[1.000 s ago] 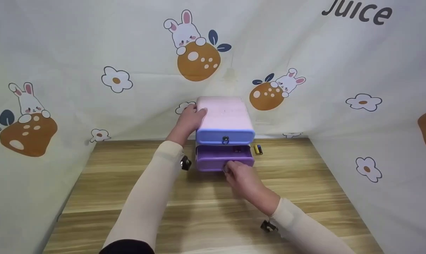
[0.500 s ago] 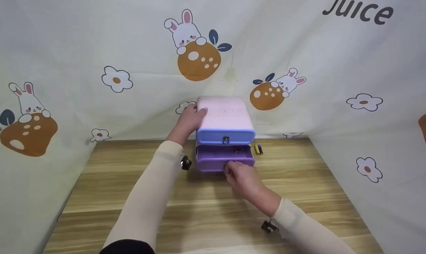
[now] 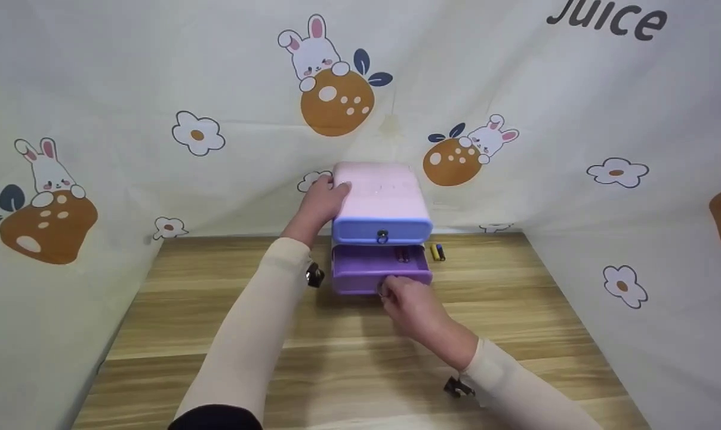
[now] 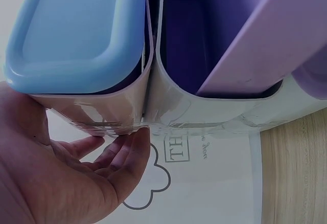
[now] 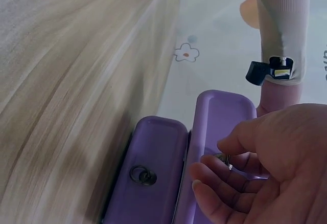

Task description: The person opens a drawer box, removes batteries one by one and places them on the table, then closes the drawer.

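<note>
A small drawer unit (image 3: 381,191) with a pink top stands at the back of the table, its blue top drawer (image 4: 71,35) closed. Below, a purple drawer (image 3: 354,283) is pulled partway out, with red-and-dark batteries (image 3: 401,255) lying inside at the right. My right hand (image 3: 414,307) pinches the ring pull (image 5: 223,157) on this drawer between thumb and fingers. Along the unit's upper left edge, my left hand (image 3: 322,206) holds the casing, thumb on top and fingers against the side (image 4: 102,114).
Beside the unit on the right, a yellow battery (image 3: 435,252) and a blue-and-black one (image 3: 440,252) lie on the wooden table (image 3: 217,310). Another purple drawer (image 5: 148,168) with a ring pull sits closed at the bottom. A printed cloth (image 3: 247,167) hangs behind.
The purple drawer has slid slightly further out toward me with my right hand, showing more of the red batteries. My left hand has stayed on the casing.
</note>
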